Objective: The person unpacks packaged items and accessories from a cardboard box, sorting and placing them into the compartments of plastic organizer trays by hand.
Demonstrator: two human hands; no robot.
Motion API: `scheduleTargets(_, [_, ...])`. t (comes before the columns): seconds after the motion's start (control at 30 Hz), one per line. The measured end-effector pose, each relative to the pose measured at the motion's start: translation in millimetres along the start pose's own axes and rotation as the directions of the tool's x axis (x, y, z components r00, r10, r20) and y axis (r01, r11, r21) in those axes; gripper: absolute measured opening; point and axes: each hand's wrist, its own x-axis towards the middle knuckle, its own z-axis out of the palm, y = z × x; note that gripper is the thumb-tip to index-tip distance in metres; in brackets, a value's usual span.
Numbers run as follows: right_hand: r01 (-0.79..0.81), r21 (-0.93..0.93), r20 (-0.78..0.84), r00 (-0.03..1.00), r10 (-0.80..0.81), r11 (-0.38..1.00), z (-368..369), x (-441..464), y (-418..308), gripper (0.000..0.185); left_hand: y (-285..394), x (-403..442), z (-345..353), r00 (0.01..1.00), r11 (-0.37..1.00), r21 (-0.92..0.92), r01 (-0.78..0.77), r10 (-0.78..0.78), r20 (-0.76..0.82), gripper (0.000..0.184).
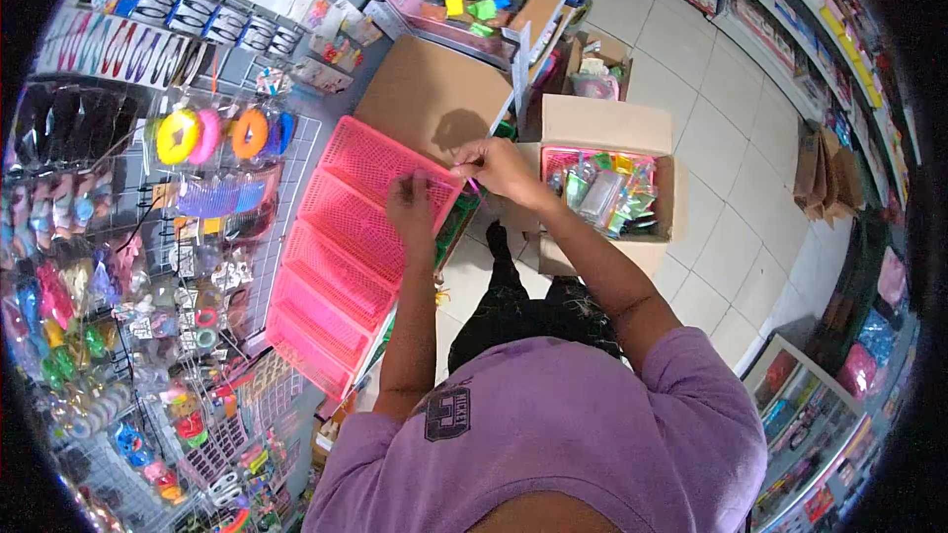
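Several pink plastic baskets (346, 202) stand in a slanting row on the shelf. Over the basket at the row's far end, my left hand (410, 205) has its fingers bent together; what they hold, if anything, is too small to tell. My right hand (494, 171) is at that basket's right corner, its fingers pinched on a thin pink strip (472, 182). The two hands are a little apart. Beyond the baskets lies a brown cardboard sheet (425, 89) with a hand's shadow on it.
An open cardboard box (607, 125) on my right holds a pink basket of packets (612, 195). A pink display box (415, 2) with colourful pieces stands beyond the cardboard. Hair accessories (222, 133) hang at the left. Folded cardboard (825, 178) leans at the right.
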Motion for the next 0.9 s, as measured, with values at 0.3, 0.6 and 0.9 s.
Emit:
scheduleTargets(0.3, [0.081,-0.171,-0.092,0.991,-0.098,0.982,77,57,-9,0.017,-57,55,-55,0.982,0.823,0.541,-0.175,0.183,0.038,0.025])
scheduleTargets(0.6, [0.096,-0.586,0.019,0.994,-0.105,0.804,143,55,47,0.012,-69,50,-52,0.947,0.516,0.795,-0.318,0.206,0.246,0.029])
scheduleTargets(0.9, [0.059,-0.453,-0.078,0.991,-0.106,0.89,97,26,22,0.024,-37,30,-30,0.869,0.636,0.593,-0.494,0.376,0.32,0.026])
